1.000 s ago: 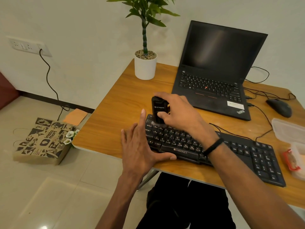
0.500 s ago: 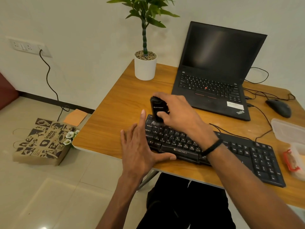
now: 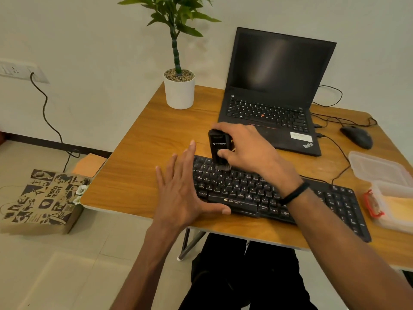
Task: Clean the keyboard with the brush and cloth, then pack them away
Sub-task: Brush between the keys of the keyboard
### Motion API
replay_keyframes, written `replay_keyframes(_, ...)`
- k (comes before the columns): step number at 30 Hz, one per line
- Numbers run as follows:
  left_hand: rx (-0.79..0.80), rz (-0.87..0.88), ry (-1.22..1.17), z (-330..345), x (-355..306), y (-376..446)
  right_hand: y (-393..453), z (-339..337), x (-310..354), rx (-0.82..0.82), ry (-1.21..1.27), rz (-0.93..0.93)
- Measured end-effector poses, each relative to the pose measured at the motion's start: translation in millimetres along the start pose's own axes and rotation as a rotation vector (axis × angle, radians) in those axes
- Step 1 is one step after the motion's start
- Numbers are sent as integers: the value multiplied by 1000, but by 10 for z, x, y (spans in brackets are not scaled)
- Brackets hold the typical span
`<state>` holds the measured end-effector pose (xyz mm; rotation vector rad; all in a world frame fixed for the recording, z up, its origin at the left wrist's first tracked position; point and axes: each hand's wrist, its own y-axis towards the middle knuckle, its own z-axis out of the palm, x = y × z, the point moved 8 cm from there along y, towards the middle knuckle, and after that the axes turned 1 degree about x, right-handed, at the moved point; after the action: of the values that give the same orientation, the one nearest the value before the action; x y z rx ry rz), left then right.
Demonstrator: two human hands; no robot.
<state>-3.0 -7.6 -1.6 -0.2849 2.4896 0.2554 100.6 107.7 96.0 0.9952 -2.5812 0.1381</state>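
Your left hand (image 3: 178, 193) lies spread and flat at the keyboard's (image 3: 268, 193) left end, thumb braced along its near edge. Right of it, your right hand (image 3: 248, 151) holds the brush (image 3: 218, 151) in a curled grip, upright, bristles on the far-left keys. Keep that brace firm and sweep lightly along each row toward the right. No cloth shows. Everything sits on a wooden desk (image 3: 145, 153) against a pale wall, tiled floor below.

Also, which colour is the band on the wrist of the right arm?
Black, a thin wristband, best seen in the head view.
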Motion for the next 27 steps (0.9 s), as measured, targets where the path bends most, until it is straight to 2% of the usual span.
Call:
replay_keyframes(4, 236, 121, 108, 115, -203, 273, -218, -110, -304, 74, -111, 60)
replay_keyframes(9, 393, 153, 152, 212, -226, 420, -532, -361, -825, 138, -239, 236)
replay_keyframes(11, 391, 154, 171, 205, -227, 423, -538, -441, -768, 49, -203, 212)
replay_keyframes(15, 341, 143, 197, 180, -189, 404, -423, -364, -381, -137, 36, 93)
replay_keyframes(19, 307, 126, 182, 79, -47, 432, -363, -132, -211, -70, 22, 18)
replay_keyframes(23, 293, 145, 152, 55, 29, 400, -576, -230, -533, 27, -69, 148)
replay_keyframes(27, 275, 174, 105, 85, 40, 351, -814, -467, -887, 108, -329, 291)
